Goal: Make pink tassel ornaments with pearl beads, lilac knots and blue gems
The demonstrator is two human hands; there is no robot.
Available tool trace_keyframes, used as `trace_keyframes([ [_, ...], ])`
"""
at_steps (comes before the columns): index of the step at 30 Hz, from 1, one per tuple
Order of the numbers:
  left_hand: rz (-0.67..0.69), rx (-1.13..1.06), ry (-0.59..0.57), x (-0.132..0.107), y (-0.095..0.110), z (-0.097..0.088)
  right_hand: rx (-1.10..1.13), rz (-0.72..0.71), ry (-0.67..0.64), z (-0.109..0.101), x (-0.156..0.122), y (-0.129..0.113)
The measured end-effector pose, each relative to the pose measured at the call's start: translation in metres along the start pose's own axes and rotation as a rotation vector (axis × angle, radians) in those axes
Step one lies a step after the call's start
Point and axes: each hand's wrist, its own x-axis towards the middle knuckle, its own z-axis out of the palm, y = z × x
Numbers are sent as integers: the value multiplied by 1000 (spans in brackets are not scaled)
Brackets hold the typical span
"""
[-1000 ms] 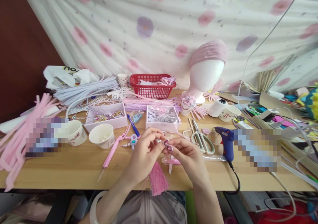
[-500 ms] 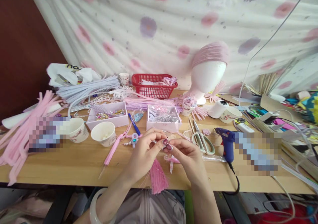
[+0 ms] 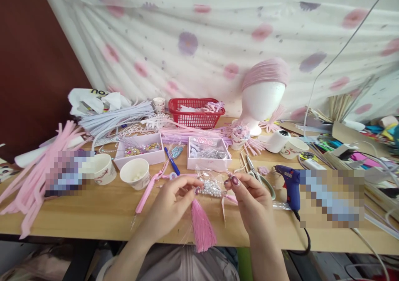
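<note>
A pink tassel hangs below the fingertips of my left hand, whose thumb and index finger are pinched at its top; the exact grip is partly hidden. My right hand is apart to the right, thumb and forefinger pressed together on something too small to name. On the table between the hands lies a clear bag of white pearl beads. A second pink tassel rests left of my left hand, near a blue pen. Scissors lie behind my right hand, partly covered by it.
A blue glue gun stands at the right with its cord over the table edge. Paper cups, white boxes of beads, a red basket and a foam head stand further back. Pink fuzzy stems cover the left side.
My hands were together at the fingertips and have parted, the right one moving right. The bag of pearls now shows between them. The view has shifted slightly.
</note>
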Motion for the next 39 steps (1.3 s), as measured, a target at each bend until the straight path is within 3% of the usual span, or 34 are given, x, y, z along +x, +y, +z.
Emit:
trace_keyframes([
  [3,45,129,37,-6,-3,-8,-33,-19,-1,2,-2,-3],
  [7,47,113,249,-18,-7,-39,-54,-56,26,5,0,-6],
  [11,8,183,327,-35,-14,-65,-6,-73,39,14,5,-8],
  [16,17,132,385,-45,-31,-74,111,-223,54,37,12,-31],
  [18,73,127,385,-46,-36,-75,170,-302,92,44,14,-46],
  [22,310,210,431,-49,-35,-81,199,-351,187,50,14,-70],
  [25,423,372,532,-52,-31,-94,170,-309,223,46,13,-68],
  [28,420,522,614,-54,-31,-108,145,-239,281,37,14,-51],
  [31,391,624,596,-54,-29,-113,115,-167,422,25,17,-34],
  [34,409,664,526,-47,-17,-102,98,-161,507,10,19,-27],
  [39,436,676,273,-23,17,-76,32,-177,545,-14,19,-21],
])
